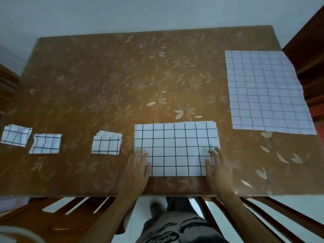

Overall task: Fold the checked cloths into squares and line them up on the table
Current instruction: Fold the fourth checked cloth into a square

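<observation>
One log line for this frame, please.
stage: mid-fold | left hand: flat on half-folded cloth | right hand: flat on it | squares: three at left | open cloth: far right

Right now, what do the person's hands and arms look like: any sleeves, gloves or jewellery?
The left hand and the right hand are both bare, with no gloves. No ring, watch or bracelet shows on either, though the picture is slightly soft. Both arms are uncovered down to the bottom edge of the view, with no sleeve, marking or strap in sight.
</observation>
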Action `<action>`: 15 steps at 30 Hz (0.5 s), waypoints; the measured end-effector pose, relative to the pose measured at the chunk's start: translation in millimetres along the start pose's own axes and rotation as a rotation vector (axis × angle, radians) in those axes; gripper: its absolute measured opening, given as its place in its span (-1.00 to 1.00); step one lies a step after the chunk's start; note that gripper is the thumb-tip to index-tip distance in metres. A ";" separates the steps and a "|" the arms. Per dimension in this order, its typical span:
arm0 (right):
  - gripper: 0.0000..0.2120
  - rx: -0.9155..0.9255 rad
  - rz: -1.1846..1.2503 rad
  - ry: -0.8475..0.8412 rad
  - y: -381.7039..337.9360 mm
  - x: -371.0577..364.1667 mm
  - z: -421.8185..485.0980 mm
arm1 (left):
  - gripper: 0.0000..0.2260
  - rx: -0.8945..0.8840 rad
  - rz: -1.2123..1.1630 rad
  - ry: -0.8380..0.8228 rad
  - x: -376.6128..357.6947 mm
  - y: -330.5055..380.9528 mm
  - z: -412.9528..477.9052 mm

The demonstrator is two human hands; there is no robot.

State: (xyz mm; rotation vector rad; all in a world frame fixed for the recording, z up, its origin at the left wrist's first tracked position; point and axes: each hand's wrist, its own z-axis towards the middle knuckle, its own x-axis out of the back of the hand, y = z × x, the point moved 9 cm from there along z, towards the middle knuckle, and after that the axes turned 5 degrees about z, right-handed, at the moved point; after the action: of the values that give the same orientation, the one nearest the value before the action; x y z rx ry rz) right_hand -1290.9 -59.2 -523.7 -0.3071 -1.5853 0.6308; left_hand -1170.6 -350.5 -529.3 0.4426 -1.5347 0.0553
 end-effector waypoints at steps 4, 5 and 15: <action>-0.53 0.220 -0.139 -0.235 -49.3 -75.5 9.8 | -0.53 -0.133 0.108 -0.178 -45.3 47.0 27.4; -0.50 0.262 -0.188 -0.271 -56.3 -89.9 11.9 | -0.50 -0.144 0.135 -0.219 -56.3 54.2 32.4; -0.38 0.410 -0.359 -0.490 -37.7 -121.7 18.2 | -0.38 -0.102 0.216 -0.311 -79.7 46.3 31.1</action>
State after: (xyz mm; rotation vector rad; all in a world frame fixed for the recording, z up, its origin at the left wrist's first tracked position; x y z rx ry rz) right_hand -1287.0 -160.2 -603.3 0.4632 -1.8611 0.7636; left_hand -1218.5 -298.6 -596.2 0.2078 -1.8790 0.0784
